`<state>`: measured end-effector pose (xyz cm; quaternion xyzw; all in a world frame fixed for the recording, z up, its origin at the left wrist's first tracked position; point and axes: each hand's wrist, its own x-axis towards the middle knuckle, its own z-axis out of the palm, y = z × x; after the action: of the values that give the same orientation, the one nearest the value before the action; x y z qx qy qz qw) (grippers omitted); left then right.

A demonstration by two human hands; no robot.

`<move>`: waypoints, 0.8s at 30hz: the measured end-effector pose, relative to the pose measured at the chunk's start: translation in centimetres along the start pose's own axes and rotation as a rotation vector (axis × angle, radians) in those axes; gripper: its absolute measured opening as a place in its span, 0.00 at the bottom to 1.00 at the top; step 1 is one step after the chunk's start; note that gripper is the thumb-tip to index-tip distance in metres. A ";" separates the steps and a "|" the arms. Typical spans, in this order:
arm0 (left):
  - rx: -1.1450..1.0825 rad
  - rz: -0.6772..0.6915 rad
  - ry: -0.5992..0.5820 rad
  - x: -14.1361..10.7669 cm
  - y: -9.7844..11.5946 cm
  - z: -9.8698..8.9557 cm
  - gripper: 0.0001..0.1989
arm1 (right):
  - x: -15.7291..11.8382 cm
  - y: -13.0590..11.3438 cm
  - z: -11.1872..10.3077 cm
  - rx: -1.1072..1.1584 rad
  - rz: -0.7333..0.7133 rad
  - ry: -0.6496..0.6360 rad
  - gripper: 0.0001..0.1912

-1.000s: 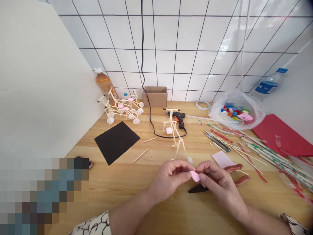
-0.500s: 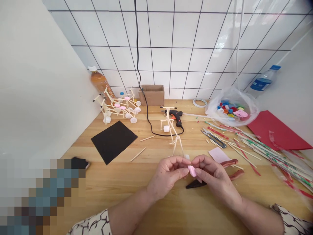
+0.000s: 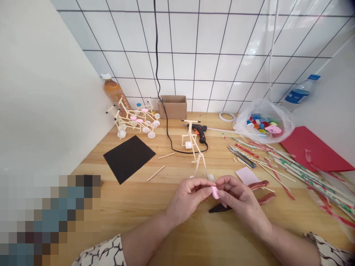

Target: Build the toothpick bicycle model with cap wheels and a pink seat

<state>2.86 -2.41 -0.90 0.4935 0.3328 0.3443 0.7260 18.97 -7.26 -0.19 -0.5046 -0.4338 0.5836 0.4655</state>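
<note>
Between the fingertips of both hands is a small soft-looking pink piece (image 3: 215, 192), pinched and slightly bent. My left hand (image 3: 192, 195) is closed on its left edge; my right hand (image 3: 238, 197) grips the right edge with thumb and fingers. Just beyond them stands a bicycle-like frame of thin wooden sticks (image 3: 199, 155), its lower end partly hidden by my hands. Under my right hand lie pliers with brownish-red handles (image 3: 266, 198), black jaws sticking out below. A pale pink paper square (image 3: 246, 175) rests beside the pliers.
Behind the frame lie a glue gun (image 3: 201, 130) and cardboard box (image 3: 173, 107). Finished stick models (image 3: 135, 120) and black sheet (image 3: 129, 159) are left. Snips (image 3: 242, 157), wrapped sticks (image 3: 307, 171), red sheet (image 3: 316, 147) and a bag of bottle caps (image 3: 285, 129) are right.
The view has shifted a little. Both hands keep hold of the pink piece, which has turned slightly between the fingers.
</note>
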 end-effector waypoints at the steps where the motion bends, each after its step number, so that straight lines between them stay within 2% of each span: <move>1: -0.034 -0.010 -0.010 0.0 -0.1 0.0 0.07 | 0.0 0.1 0.0 0.013 -0.006 -0.006 0.10; 6: -0.295 -0.076 -0.054 0.2 -0.3 -0.1 0.08 | 0.0 0.7 -0.4 0.115 -0.052 -0.043 0.10; 10: -0.387 -0.131 -0.046 0.3 -0.2 -0.2 0.10 | 0.0 0.8 -0.5 0.090 -0.038 -0.062 0.11; 14: -0.369 -0.117 -0.048 0.3 -0.1 -0.3 0.11 | 0.0 0.6 -0.4 0.030 -0.035 -0.098 0.12; 19: -0.240 -0.045 -0.030 0.1 0.0 -0.4 0.09 | -0.1 0.0 -0.1 -0.064 -0.050 -0.091 0.11; 24: -0.130 -0.058 -0.039 -0.3 0.8 0.2 0.07 | -0.3 -0.5 0.4 -0.107 0.022 -0.046 0.11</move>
<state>2.69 -2.54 -0.03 0.4423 0.3096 0.3344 0.7724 18.63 -7.49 0.39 -0.5198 -0.4694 0.5761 0.4214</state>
